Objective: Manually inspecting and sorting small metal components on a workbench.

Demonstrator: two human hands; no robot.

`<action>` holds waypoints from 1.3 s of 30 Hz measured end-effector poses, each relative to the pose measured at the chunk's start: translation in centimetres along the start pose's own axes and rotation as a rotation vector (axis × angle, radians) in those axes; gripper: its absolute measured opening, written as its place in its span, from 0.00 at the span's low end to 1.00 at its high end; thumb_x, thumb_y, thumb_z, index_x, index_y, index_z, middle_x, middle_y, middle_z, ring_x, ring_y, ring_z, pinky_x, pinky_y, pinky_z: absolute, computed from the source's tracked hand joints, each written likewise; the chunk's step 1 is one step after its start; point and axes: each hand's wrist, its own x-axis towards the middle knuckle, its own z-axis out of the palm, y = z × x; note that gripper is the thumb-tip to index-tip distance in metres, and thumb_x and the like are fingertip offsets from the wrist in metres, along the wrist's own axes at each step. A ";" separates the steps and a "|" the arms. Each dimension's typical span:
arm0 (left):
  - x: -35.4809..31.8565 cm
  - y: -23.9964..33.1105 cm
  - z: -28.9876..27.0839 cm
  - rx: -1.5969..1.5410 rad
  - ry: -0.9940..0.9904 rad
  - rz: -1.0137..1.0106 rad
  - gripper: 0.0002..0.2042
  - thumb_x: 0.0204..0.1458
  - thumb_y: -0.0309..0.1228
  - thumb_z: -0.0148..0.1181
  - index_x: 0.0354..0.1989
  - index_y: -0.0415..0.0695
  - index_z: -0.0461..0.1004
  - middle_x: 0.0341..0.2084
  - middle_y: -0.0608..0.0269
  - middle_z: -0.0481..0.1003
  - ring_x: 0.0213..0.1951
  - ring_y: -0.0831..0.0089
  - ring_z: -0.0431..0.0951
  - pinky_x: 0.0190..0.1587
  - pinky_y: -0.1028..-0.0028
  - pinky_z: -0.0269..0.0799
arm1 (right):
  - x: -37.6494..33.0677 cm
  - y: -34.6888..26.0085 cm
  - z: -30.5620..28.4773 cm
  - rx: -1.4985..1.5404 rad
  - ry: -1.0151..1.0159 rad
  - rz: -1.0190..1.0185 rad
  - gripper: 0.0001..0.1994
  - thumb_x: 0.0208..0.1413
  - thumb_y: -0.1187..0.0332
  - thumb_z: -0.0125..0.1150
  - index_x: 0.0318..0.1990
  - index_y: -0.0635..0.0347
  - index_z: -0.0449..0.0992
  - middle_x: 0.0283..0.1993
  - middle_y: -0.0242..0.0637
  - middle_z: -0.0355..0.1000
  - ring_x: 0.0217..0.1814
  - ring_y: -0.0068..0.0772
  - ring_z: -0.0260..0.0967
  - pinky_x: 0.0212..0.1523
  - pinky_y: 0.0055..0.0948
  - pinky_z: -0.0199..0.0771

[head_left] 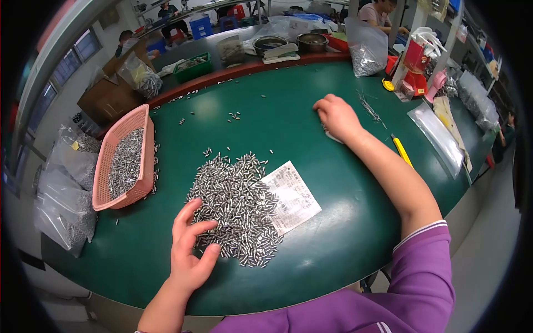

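A heap of small silvery metal pins (pixel 236 208) is spread on the green tabletop (pixel 344 233). At the heap's lower left edge is my left hand (pixel 190 255), its fingers apart and nothing gripped in them. A printed white paper slip (pixel 297 200) lies with its left side under the pins. Farther off to the right, my right hand (pixel 338 119) rests low over the table with its fingers curled down. Something pale (pixel 333 136) shows beneath its palm; the fingers hide what they hold, if anything.
A pink plastic basket (pixel 145 166) of pins stands at the left, beside filled clear bags (pixel 64 205). A yellow cutter (pixel 401 150) and flat plastic bags (pixel 438 139) lie at the right. Far back are a bag of parts (pixel 367 47), a green tray (pixel 192 69) and metal bowls (pixel 312 42).
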 end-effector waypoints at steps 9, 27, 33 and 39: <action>0.0 -0.2 0.2 -0.029 -0.016 -0.019 0.17 0.41 0.23 0.60 0.44 0.42 0.73 0.60 0.44 0.59 0.64 0.48 0.57 0.65 0.53 0.52 | 5.6 2.8 4.3 0.205 0.131 0.237 0.13 0.50 0.63 0.60 0.40 0.59 0.80 0.44 0.48 0.73 0.48 0.47 0.71 0.53 0.38 0.71; 0.2 -0.8 -0.4 -0.085 -0.037 -0.067 0.13 0.47 0.27 0.60 0.42 0.36 0.73 0.59 0.40 0.59 0.65 0.45 0.54 0.66 0.49 0.47 | 13.0 9.2 10.1 -0.108 -0.197 0.438 0.24 0.59 0.55 0.39 0.58 0.56 0.69 0.65 0.42 0.61 0.69 0.40 0.55 0.67 0.41 0.55; 0.0 -0.7 -0.4 -0.057 -0.040 -0.027 0.13 0.46 0.27 0.59 0.42 0.39 0.73 0.59 0.41 0.59 0.65 0.45 0.55 0.65 0.49 0.49 | 9.5 10.5 7.7 -0.271 -0.100 0.685 0.19 0.56 0.62 0.46 0.52 0.56 0.74 0.58 0.41 0.68 0.63 0.43 0.61 0.60 0.44 0.61; 0.4 -0.7 0.0 0.016 -0.043 0.045 0.13 0.45 0.25 0.60 0.41 0.42 0.74 0.58 0.44 0.62 0.63 0.44 0.58 0.63 0.51 0.53 | 6.1 9.2 4.4 0.242 0.293 0.646 0.17 0.50 0.74 0.51 0.47 0.55 0.79 0.47 0.45 0.75 0.50 0.48 0.72 0.53 0.37 0.71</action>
